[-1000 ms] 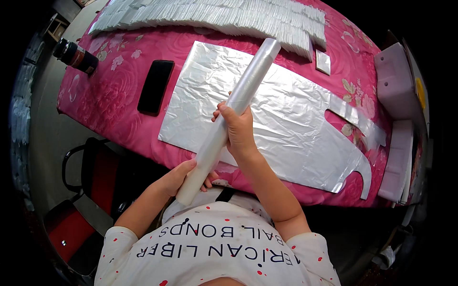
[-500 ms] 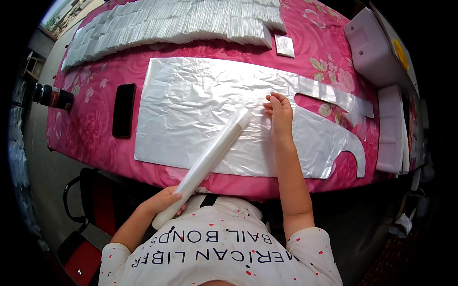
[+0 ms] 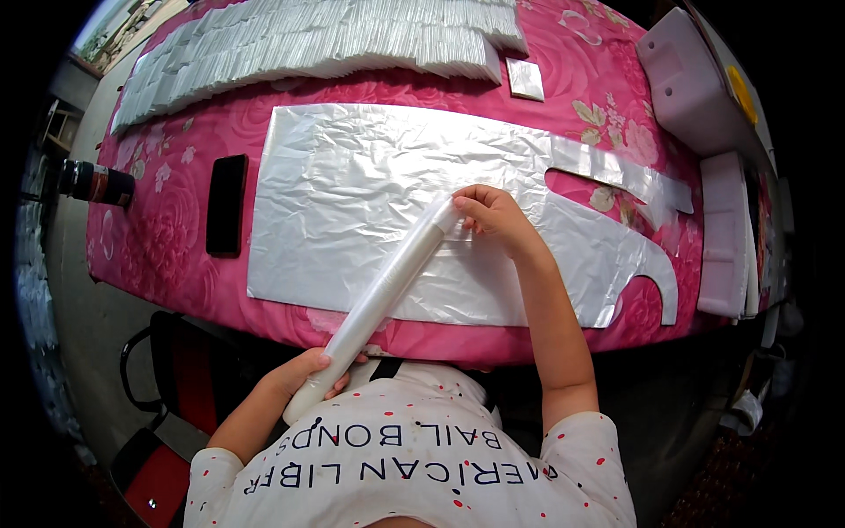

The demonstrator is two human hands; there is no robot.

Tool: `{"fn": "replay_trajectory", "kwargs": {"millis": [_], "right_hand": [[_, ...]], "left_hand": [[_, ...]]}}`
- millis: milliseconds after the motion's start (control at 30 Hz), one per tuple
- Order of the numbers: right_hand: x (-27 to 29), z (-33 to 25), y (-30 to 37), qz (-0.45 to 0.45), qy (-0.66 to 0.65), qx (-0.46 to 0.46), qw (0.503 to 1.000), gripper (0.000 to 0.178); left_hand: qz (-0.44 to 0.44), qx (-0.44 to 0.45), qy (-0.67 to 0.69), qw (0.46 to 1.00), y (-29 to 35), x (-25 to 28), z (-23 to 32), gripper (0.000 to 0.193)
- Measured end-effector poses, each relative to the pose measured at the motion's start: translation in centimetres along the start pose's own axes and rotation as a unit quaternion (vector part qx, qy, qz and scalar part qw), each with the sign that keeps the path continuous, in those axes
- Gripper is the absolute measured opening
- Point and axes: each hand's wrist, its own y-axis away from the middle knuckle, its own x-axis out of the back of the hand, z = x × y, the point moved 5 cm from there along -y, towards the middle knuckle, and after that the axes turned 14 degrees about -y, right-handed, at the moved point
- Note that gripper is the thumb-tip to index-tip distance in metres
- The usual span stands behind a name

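A long, narrow roll of white plastic film (image 3: 380,295) slants from my lap up over the table. My left hand (image 3: 319,374) is wrapped around its lower end, close to my shirt. At the upper end, my right hand (image 3: 495,216) pinches the edge of the film between thumb and fingers. Beneath the roll, shiny white plastic aprons (image 3: 352,167) lie flat and wrinkled, with curved cut-outs and strap-like ends toward the right. How many layers lie there I cannot tell.
Rows of folded white plastic packets (image 3: 317,44) stand along the far side of the pink flowered tablecloth (image 3: 176,238). One small packet (image 3: 525,79) lies apart. A black phone (image 3: 227,207) and a dark jar (image 3: 97,183) are at left, white foam boxes (image 3: 723,233) at right.
My right hand has moved left and down from above the aprons onto the roll's upper end, its fingers closing there. My left hand keeps its hold on the lower end.
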Motion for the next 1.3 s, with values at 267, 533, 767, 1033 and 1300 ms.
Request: {"fn": "replay_trajectory", "kwargs": {"millis": [267, 533, 767, 1033, 1300], "right_hand": [[-0.8, -0.3, -0.1, -0.006, 0.049, 0.048, 0.998, 0.014], [17.7, -3.0, 0.8, 0.305, 0.124, 0.221, 0.918, 0.021], [18.4, -4.0, 2.4, 0.296, 0.079, 0.233, 0.923, 0.02], [6.9, -3.9, -2.6, 0.13, 0.111, 0.224, 0.959, 0.02], [5.0, -3.4, -4.1, 0.091, 0.179, 0.213, 0.956, 0.018]], "left_hand": [[-0.009, 0.002, -0.107, 0.994, -0.3, 1.3, -0.3, 0.073], [0.015, 0.068, -0.28, 0.958, 3.3, 4.2, -0.7, 0.06], [-0.006, 0.072, -0.527, 0.847, 4.0, 3.0, 4.8, 0.047], [0.145, -0.177, -0.841, 0.49, -5.2, -3.5, 14.6, 0.037], [-0.053, -0.421, -0.844, 0.329, -7.5, -6.1, 11.3, 0.049]]}}
